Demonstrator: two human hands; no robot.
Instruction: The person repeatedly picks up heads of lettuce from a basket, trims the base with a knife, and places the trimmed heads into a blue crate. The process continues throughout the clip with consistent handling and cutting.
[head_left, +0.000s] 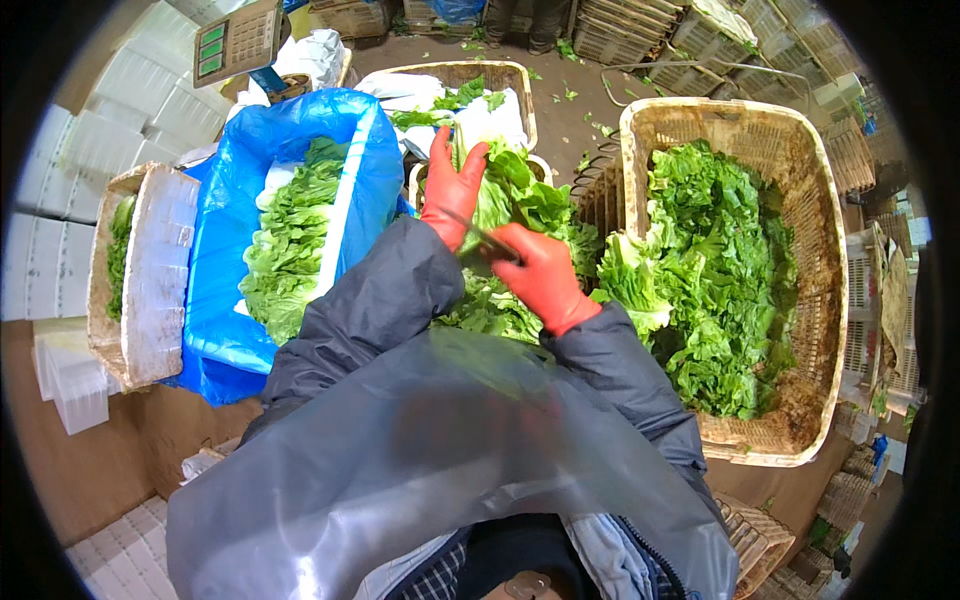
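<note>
Both my hands wear orange-red rubber gloves. My left hand (455, 187) has its fingers spread at a leafy head of lettuce (491, 195); whether it grips the stalk I cannot tell. My right hand (541, 274) is closed around a knife (484, 238), whose thin dark blade points toward my left wrist. Lettuce leaves (499, 307) lie below my hands. On my left, rows of lettuce (289, 247) fill a box lined with blue plastic film (214, 240). On my right, a large stained plastic crate (817, 300) holds a heap of green lettuce (712, 277).
A scale with a keypad (240, 41) stands at upper left. Beyond my hands is a crate (517, 82) with white wrapping and leaves. White foam boxes (60, 172) are stacked at far left, and leaf scraps litter the floor (562, 97). A person's legs (525, 22) show at the top.
</note>
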